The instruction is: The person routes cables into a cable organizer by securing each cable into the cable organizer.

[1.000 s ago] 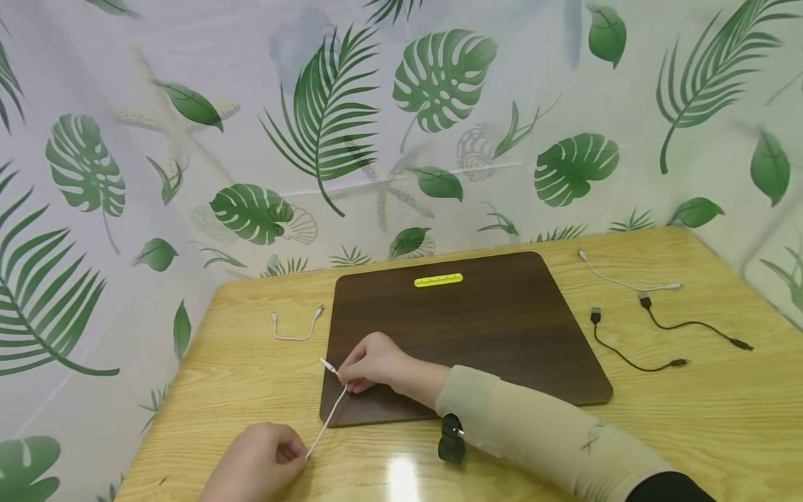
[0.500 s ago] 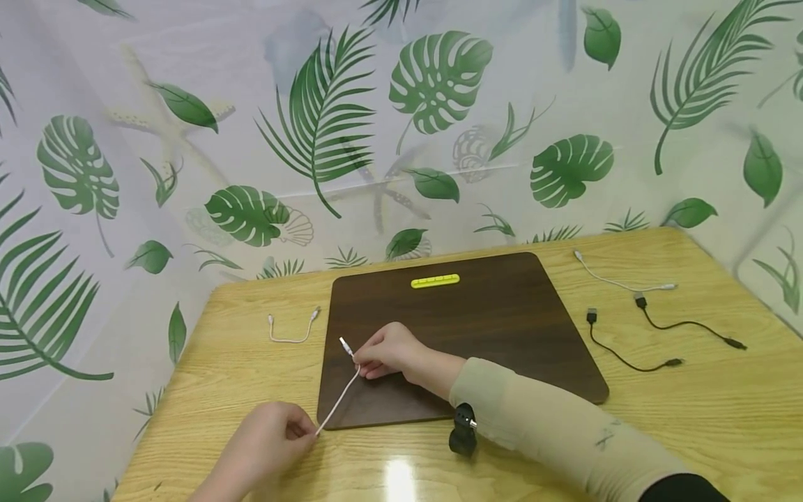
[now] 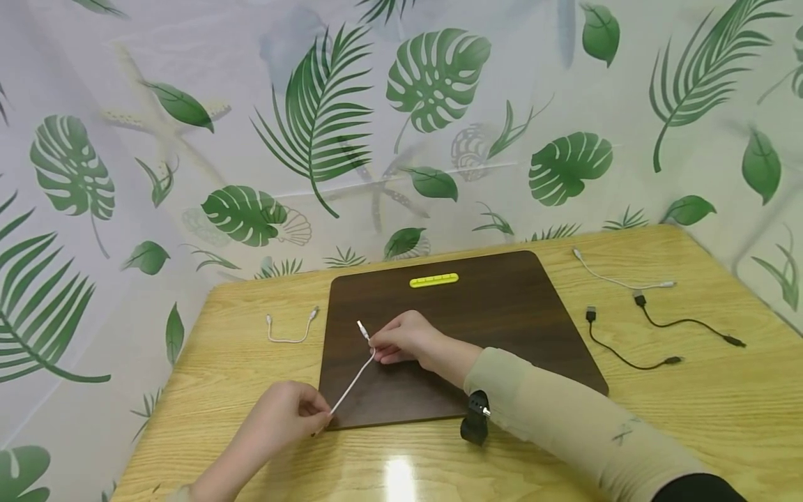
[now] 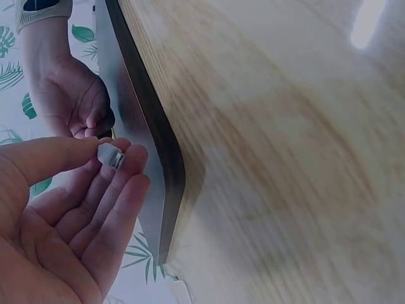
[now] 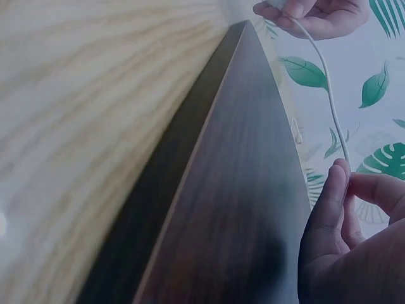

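Stretched slantwise between both hands is a white USB cable (image 3: 353, 383), above the front left part of a dark brown board (image 3: 477, 335). My left hand (image 3: 290, 416) pinches its lower end near the board's front left corner; in the left wrist view a white connector (image 4: 111, 156) pokes out between thumb and fingers. Thumb and fingertips of my right hand (image 3: 404, 339) pinch the cable just below its other plug (image 3: 362, 330), which points up and away. The right wrist view shows the cord (image 5: 330, 95) running from hand to hand. A yellow cable holder strip (image 3: 434, 280) lies near the board's far edge.
On the wooden table (image 3: 238, 376), a short white cable (image 3: 291, 340) lies left of the board. To its right lie another white cable (image 3: 617, 281) and two black cables (image 3: 627, 361) (image 3: 686, 323). A leaf-print cloth (image 3: 376, 139) hangs behind.
Both hands have moved up and to the right with the white USB cable, farther over the board. The other cables and the yellow strip stay put.
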Tool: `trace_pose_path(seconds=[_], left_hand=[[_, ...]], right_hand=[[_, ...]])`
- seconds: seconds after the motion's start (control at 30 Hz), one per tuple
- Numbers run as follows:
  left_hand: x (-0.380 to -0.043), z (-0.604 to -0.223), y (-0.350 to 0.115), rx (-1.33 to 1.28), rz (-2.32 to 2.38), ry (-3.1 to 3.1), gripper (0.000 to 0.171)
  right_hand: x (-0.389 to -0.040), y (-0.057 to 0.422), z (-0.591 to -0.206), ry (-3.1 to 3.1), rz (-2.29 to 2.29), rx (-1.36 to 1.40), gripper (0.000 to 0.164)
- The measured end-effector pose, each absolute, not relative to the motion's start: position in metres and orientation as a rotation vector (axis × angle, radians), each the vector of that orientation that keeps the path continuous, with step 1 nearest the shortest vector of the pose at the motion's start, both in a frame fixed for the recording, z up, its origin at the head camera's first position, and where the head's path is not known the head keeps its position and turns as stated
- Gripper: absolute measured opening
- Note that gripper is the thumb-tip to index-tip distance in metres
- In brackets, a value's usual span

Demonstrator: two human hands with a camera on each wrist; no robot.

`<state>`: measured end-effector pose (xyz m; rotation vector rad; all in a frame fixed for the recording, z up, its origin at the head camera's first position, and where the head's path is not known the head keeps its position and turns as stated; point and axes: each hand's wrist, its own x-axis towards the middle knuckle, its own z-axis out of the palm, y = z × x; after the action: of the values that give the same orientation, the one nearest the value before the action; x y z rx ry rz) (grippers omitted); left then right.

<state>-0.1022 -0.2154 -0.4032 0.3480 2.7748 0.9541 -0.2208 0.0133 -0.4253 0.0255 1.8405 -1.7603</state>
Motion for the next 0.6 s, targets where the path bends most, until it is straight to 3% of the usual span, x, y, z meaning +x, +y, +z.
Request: trace_pose_path(seconds=[0.6], left_hand=[[-0.127,-0.406,-0.204,0.345,1.251,2.531,0.009]], right_hand=[[-0.231,0.034,-0.42,1.849,-1.817,0.074,0.023]])
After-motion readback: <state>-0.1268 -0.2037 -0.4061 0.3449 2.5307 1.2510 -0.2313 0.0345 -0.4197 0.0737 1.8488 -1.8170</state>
